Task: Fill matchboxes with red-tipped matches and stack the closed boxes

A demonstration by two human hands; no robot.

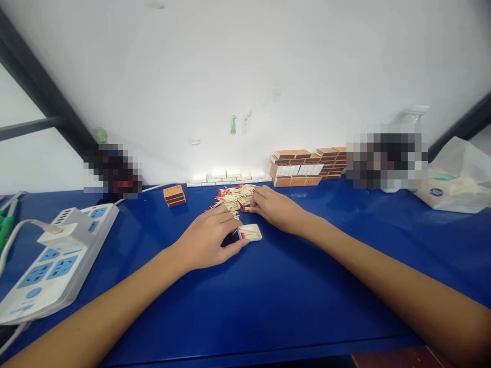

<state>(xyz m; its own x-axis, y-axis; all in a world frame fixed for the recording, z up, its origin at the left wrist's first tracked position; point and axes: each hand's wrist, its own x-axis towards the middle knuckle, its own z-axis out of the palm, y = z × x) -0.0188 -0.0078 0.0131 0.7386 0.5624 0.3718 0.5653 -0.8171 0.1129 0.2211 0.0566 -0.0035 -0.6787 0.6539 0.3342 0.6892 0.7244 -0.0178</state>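
small white cardboard matchbox tray (250,233) flat on blue counter (245,306), left hand (207,237) fingers (230,221) pinching its left edge, right hand (274,207) fingertips in red-tipped wooden match pile (232,197), grip can't tell

This looks like a small hand-packing workshop, a single work station rather than a home or an office. A plain blue desk (268,306) stands pushed against a bare white wall (245,61), with dark metal frame bars (42,87) slanting up at both sides. The stock tells the trade: brown matchboxes (307,166) are stacked in neat courses along the wall, a row of white inner trays (228,178) lies beside them, and loose matches (233,197) lie heaped in the middle near one open tray (250,232) – many of one item, sorted by stage. A large white power strip (57,255) sits on the desk's left end.
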